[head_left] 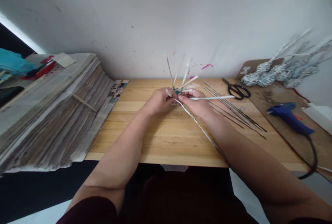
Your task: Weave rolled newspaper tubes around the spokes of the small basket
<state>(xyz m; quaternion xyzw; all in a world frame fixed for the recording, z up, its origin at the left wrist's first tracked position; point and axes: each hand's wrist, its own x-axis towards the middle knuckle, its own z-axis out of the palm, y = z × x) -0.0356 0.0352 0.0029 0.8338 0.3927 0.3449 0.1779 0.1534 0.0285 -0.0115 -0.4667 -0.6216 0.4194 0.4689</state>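
Note:
Between my hands is a small woven paper piece (177, 103), with a bit of blue in it and several rolled paper tubes sticking up and out. My left hand (161, 100) is closed around its left side. My right hand (196, 102) pinches its right side with thumb and fingers, which partly hide the weave. One long paper tube (198, 124) leaves the piece and slants down towards my right forearm. Another, whiter tube (214, 98) points right, above my right hand. The upright tubes are blurred.
Loose thin paper tubes (230, 108) and black scissors (238, 90) lie to the right. Beyond them are a blue glue gun (292, 117) on a brown board (275, 109) and several woven paper pieces (271, 73) against the wall. A tall newspaper stack (59, 109) stands left.

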